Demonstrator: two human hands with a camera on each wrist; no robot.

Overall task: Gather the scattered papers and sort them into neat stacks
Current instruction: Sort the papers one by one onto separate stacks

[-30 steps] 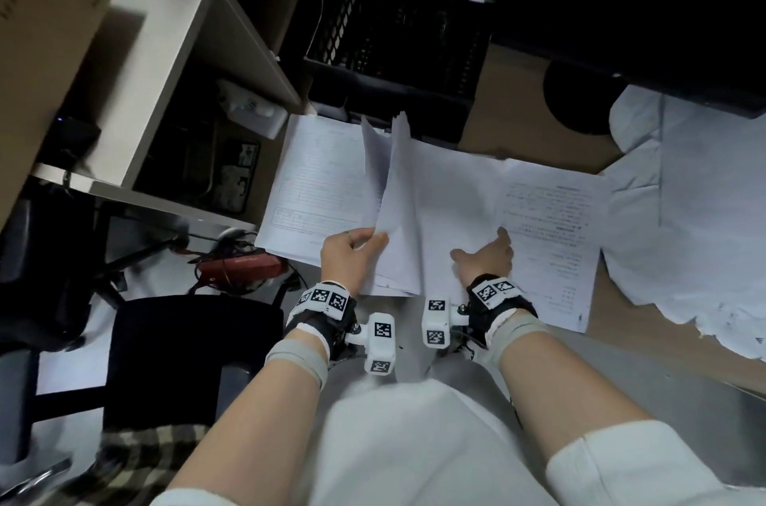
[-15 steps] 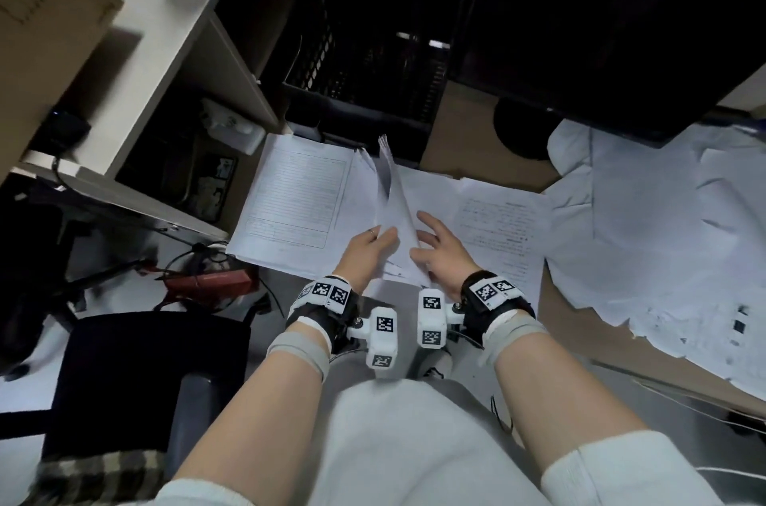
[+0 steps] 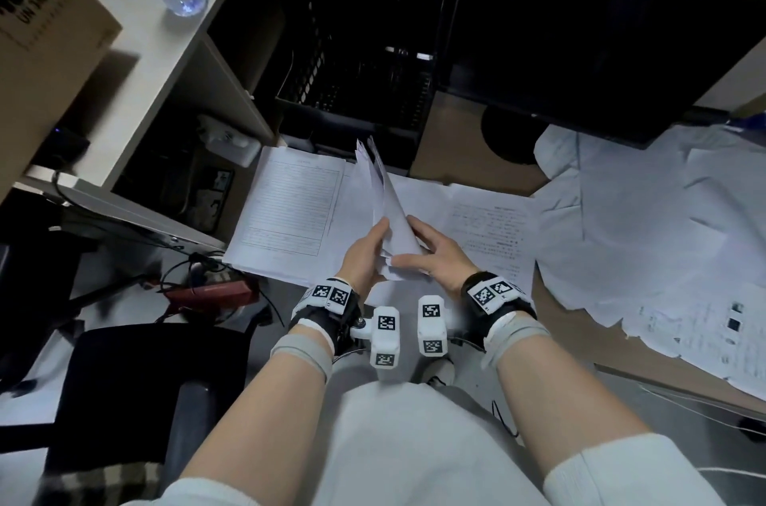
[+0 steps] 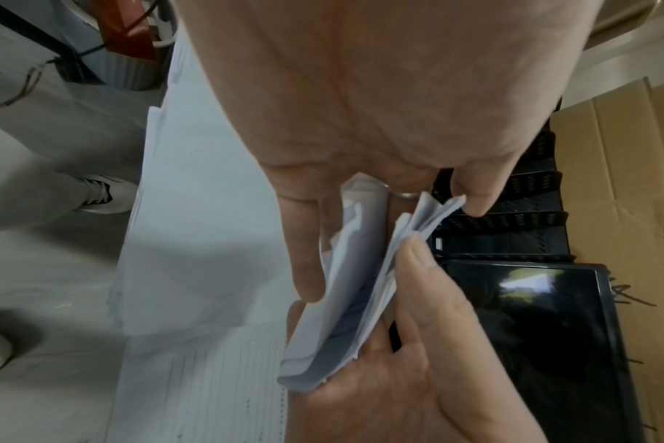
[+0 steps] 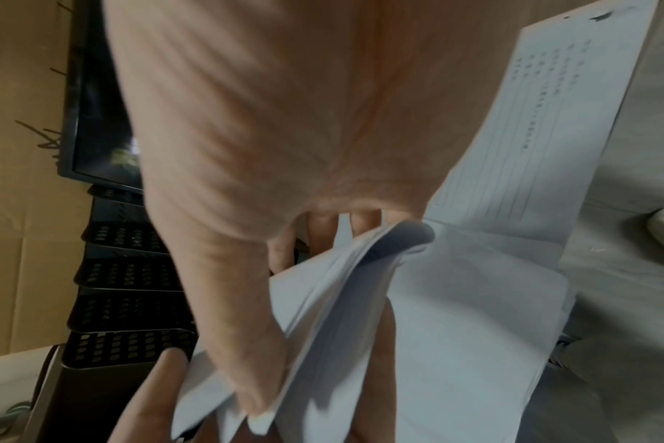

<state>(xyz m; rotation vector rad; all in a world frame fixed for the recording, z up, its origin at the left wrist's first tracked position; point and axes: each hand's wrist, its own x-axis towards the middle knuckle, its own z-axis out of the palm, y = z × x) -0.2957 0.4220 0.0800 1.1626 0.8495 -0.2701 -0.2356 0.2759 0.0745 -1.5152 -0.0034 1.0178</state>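
**Both hands on the sheaf**

Left hand (image 4: 360, 120) from above, fingers (image 4: 304, 254) down one face of the folded paper bundle (image 4: 342, 299). Right hand (image 4: 417, 374) comes up from below, thumb (image 4: 421, 269) pressing the other face. Lined sheet (image 4: 209, 389) beneath, black monitor (image 4: 531, 329) alongside.

White paper sheaf (image 3: 389, 215) upright, apparently uneven
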